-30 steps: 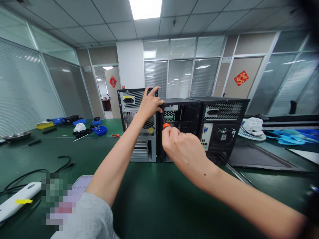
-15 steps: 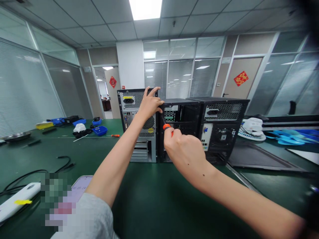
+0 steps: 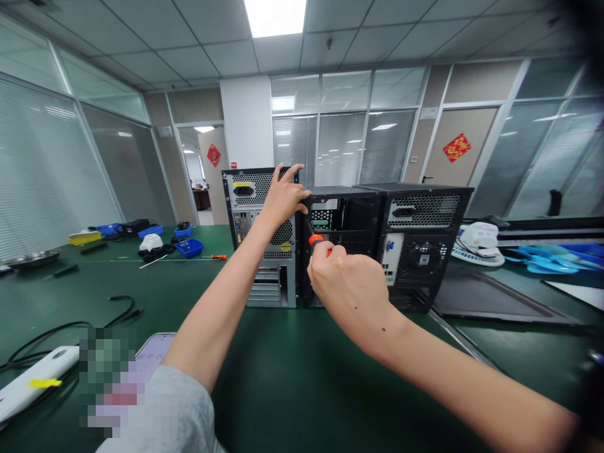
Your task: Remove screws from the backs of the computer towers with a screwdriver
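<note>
My right hand [image 3: 349,277] is closed around the orange handle of a screwdriver [image 3: 316,240], whose dark shaft points up and away from me. Its tip reaches the rear left edge of the middle computer case [image 3: 349,239], though my left hand partly hides that spot. Fingers spread, my left hand [image 3: 285,196] rests across the upper right edge of the silver-backed left case [image 3: 264,217], its thumb close to the screwdriver shaft. A black case [image 3: 425,245] with a fan grille stands on the right, beside the middle one.
On the green table [image 3: 264,377] lie a phone [image 3: 153,352], a white power strip [image 3: 42,377] and black cables. Blue trays [image 3: 189,248], a second screwdriver [image 3: 219,257] and a metal bowl [image 3: 33,259] sit farther left. A dark panel [image 3: 500,299] and blue gloves [image 3: 542,259] lie right.
My right hand has turned slightly on the screwdriver handle, its knuckles shifting a little. My left hand and the cases stay in place.
</note>
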Motion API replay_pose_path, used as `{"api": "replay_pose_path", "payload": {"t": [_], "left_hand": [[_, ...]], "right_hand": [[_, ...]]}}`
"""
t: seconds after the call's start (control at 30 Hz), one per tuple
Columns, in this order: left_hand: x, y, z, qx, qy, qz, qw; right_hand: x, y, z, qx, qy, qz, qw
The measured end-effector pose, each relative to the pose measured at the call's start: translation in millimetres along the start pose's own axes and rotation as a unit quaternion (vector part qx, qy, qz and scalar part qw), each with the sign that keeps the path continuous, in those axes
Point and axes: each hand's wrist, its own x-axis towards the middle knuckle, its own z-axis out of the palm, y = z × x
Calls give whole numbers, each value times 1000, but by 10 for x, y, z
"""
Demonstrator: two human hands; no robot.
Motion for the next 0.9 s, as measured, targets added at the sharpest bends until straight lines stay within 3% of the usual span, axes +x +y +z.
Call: {"api": "replay_pose_path", "payload": {"t": [0.3, 0.77, 0.9], "left_hand": [[-3, 4, -6, -8, -3, -4, 1000], [-6, -26, 34, -2, 16, 4, 1000], [-6, -26, 33, -5, 8, 2, 1000]], "right_hand": [[-6, 13, 10, -11, 33, 33, 999], [0, 30, -16, -13, 10, 25, 1000], [24, 57, -21, -26, -12, -33, 999]]}}
